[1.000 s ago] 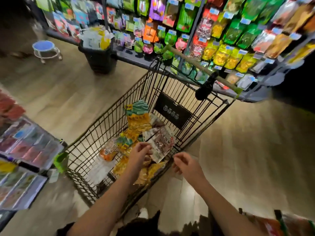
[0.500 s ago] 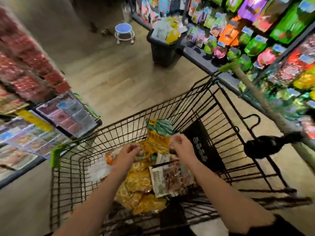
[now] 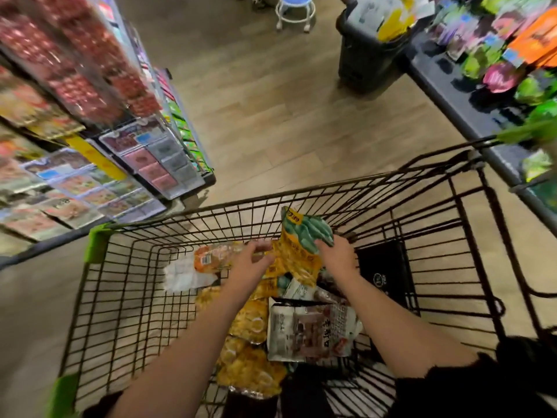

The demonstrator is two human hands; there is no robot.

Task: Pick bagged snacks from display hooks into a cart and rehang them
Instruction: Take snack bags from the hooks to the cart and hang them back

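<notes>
Inside the wire cart (image 3: 126, 297), the right hand (image 3: 339, 256) grasps a yellow-and-green snack bag (image 3: 297, 251), the left hand (image 3: 251, 267) apparently pinching its edge, ready for lifting toward the display hooks.

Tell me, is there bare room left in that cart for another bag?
Yes. The cart floor is bare along its left wall, beside the white bag, and on the right around the black sign. The middle is crowded with yellow bags, where both hands work.
</notes>
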